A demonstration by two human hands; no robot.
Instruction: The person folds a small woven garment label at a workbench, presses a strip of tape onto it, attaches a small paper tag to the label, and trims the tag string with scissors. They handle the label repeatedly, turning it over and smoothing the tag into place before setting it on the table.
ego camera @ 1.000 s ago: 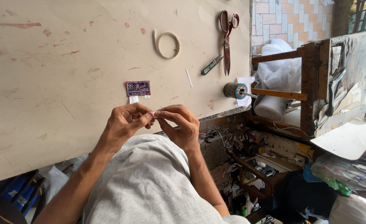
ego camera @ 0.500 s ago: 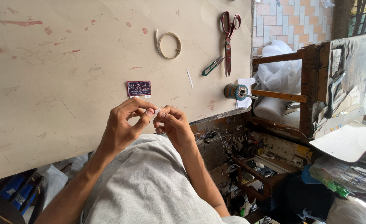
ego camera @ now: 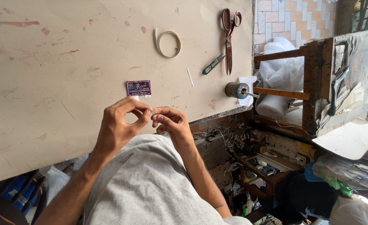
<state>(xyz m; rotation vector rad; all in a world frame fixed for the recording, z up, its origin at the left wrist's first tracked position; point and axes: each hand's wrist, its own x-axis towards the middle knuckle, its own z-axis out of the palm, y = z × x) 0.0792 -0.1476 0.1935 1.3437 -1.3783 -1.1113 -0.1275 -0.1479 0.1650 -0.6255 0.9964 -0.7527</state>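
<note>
While both hands meet over the near edge of a stained work surface, the scene reads as follows, largest thing first.

Desk: the broad beige desk [ego camera: 67,62] fills the left and far part of the view, blotched with red marks, its near edge running just under the hands.

Left hand: the left hand [ego camera: 119,125] is raised above the desk edge, thumb and forefinger drawn together in a pinch on a tiny pale object [ego camera: 154,111].

Right hand: the right hand [ego camera: 171,123] sits just beside it, its grip also closed on the same small piece, fingertips of both hands touching.

Scissors: large red-handled scissors [ego camera: 229,37] lie far right on the desk, small green-handled snips [ego camera: 212,64] just beside them.

Tape loop: a curl of pale tape [ego camera: 168,43] rests far centre.

Thread spool: a teal and orange spool [ego camera: 236,90] stands at the desk's right edge.

Label: a dark woven label [ego camera: 138,88] lies flat, just beyond the hands.

Handling: the pinched object is too small to identify; it looks very light, easy to drop, and best held as here, at fingertip, from both sides.
</note>
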